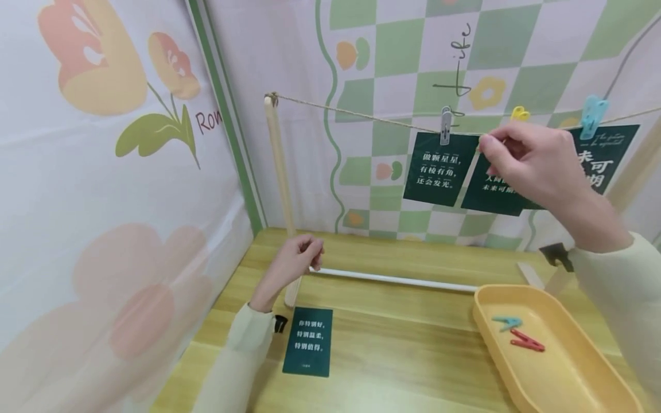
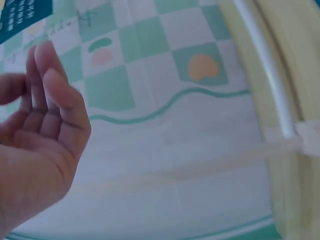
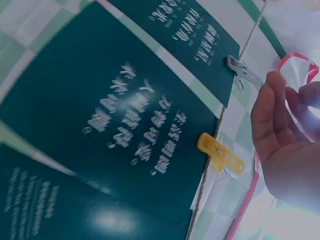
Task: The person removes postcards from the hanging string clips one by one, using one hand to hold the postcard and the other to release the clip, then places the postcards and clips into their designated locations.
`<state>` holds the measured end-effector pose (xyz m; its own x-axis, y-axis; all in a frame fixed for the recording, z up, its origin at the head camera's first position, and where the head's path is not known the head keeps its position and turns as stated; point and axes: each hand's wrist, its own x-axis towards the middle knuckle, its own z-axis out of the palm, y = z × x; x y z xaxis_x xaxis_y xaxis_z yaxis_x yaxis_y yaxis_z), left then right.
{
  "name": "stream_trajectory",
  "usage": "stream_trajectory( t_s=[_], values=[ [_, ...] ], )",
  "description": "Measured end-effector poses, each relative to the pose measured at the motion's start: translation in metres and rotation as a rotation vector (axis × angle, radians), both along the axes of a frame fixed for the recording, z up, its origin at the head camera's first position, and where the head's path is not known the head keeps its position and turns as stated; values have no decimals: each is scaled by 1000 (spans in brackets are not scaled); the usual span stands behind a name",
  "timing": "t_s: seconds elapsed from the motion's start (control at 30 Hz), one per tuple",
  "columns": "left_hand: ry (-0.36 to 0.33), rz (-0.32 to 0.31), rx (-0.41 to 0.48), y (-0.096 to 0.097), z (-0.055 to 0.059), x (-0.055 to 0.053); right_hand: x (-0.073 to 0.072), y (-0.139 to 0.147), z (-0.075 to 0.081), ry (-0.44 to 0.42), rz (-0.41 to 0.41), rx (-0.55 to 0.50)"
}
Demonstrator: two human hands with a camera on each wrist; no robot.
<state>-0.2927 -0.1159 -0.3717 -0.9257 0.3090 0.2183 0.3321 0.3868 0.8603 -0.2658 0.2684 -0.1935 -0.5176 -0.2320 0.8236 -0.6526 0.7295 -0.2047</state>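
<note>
A twine line (image 1: pixel 356 115) carries dark green cards with white writing. The left card (image 1: pixel 436 166) hangs under a grey clothespin (image 1: pixel 445 125). On the middle card (image 3: pixel 130 115) sits a yellow clothespin (image 3: pixel 220 152), and a light blue clothespin (image 1: pixel 594 117) clips the right card (image 1: pixel 614 155). My right hand (image 1: pixel 542 160) is raised before the middle card, covering part of it; its bent fingers hold nothing in the right wrist view. My left hand (image 1: pixel 294 258), loosely curled and holding nothing, is above the table by the wooden post. Below it lies another green card (image 1: pixel 308 344).
A yellow tray (image 1: pixel 488 321) at the right of the table holds a blue clothespin (image 1: pixel 508 323) and a red clothespin (image 1: pixel 527 342). The twine is tied to a wooden post (image 1: pixel 281 166) at left. A white rod (image 1: pixel 392 279) runs low across the back.
</note>
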Motion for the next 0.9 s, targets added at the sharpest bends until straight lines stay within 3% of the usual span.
stream_trajectory(
  t_s=[0.17,0.43,0.67,0.9],
  values=[
    [-4,61,50,19,14,-8,-7,-8,11,-87,-46,-72],
    [6,-6,91,53,33,-15,-17,-15,22,-303,-15,-194],
    [49,-50,134,85,50,-20,-29,-27,29,-417,-8,-177],
    [94,-16,184,109,61,-25,-38,-36,32,-468,-28,-129]
  ],
)
